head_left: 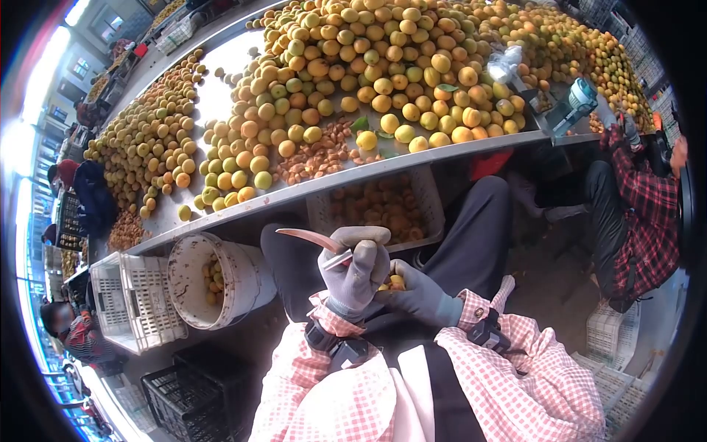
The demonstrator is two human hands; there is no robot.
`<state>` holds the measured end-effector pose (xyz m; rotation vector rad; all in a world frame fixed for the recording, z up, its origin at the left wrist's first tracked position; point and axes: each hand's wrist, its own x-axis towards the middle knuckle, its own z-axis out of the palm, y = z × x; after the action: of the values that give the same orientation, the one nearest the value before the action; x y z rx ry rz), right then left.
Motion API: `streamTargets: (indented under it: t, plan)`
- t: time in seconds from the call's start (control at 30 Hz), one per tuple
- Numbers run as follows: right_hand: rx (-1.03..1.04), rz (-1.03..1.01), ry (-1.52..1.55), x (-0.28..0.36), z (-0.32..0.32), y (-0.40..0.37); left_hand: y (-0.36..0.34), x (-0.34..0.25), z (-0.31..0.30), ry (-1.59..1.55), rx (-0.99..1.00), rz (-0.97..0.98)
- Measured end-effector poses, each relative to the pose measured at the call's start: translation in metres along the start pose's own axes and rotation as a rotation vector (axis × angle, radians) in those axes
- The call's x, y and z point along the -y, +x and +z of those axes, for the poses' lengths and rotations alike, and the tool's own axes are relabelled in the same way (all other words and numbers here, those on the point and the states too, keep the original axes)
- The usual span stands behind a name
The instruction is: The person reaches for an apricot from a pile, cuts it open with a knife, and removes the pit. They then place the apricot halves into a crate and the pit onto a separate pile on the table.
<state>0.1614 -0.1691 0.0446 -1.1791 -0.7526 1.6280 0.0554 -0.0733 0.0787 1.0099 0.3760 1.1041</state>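
Observation:
My left hand (355,267), in a grey glove, is closed around a small knife (311,237). The knife's curved brownish end sticks out to the left, and a bit of pale metal shows by my fingers. Just right of it and a little lower, my gloved right hand (421,293) is closed on a yellow-orange apricot (395,283), partly hidden by the fingers. Both hands are close together above my lap. Beyond them, under the table edge, a white crate (436,202) holds apricot halves (375,206).
Heaps of apricots (353,51) cover the metal table (294,190), with a pile of pits (317,153) near its edge. A white bucket (250,276) and white crates (151,295) stand at left. A turquoise-lidded bottle (574,103) sits at right, near a person in plaid (648,214).

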Motion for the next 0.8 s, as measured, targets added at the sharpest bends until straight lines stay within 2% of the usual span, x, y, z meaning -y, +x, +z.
streamTargets:
  t: [0.03,0.1,0.23,0.3,0.33,0.37,0.4,0.43,0.47,0.5,0.53,0.6,0.7,0.8]
  plan:
    - [0.000,0.000,-0.001,0.002,0.000,0.000,0.002,-0.003,0.002,-0.020,0.003,-0.017]
    - [-0.058,-0.118,-0.384,0.005,0.000,0.000,0.006,-0.004,-0.001,-0.083,-0.002,-0.050]
    - [-0.046,-0.182,-0.441,0.003,0.000,0.003,0.007,-0.007,-0.002,-0.106,0.000,-0.129]
    - [-0.001,0.054,-0.140,0.008,0.003,0.005,0.005,-0.009,-0.002,0.092,0.055,-0.139]
    - [-0.001,0.054,-0.139,0.015,0.004,0.004,0.003,-0.010,0.000,0.254,0.086,-0.112]
    - [0.058,0.081,-0.002,0.026,0.004,0.002,-0.002,-0.015,0.004,0.283,0.123,-0.124]
    - [0.115,0.111,0.138,0.032,0.005,0.001,0.000,-0.019,0.003,0.450,0.184,-0.064]
    - [0.115,0.116,0.140,0.023,0.004,0.001,0.001,-0.015,0.001,0.382,0.159,-0.039]
    - [0.069,-0.012,0.003,0.008,0.002,0.002,0.003,-0.011,0.000,0.313,0.136,-0.011]
    - [0.020,-0.143,-0.136,0.004,0.002,0.002,0.004,-0.012,-0.001,0.135,0.069,-0.152]
    - [0.018,-0.143,-0.137,0.003,0.001,0.001,0.007,-0.010,-0.002,-0.008,0.051,-0.148]
    - [0.009,-0.240,-0.413,0.006,0.001,0.002,0.010,-0.012,-0.001,-0.176,0.018,-0.169]
    - [0.036,-0.361,-0.507,0.011,0.002,0.004,0.012,-0.012,-0.001,-0.238,-0.035,-0.205]
    - [0.013,-0.294,-0.493,0.009,0.005,0.003,0.013,-0.005,-0.005,-0.217,-0.048,-0.217]
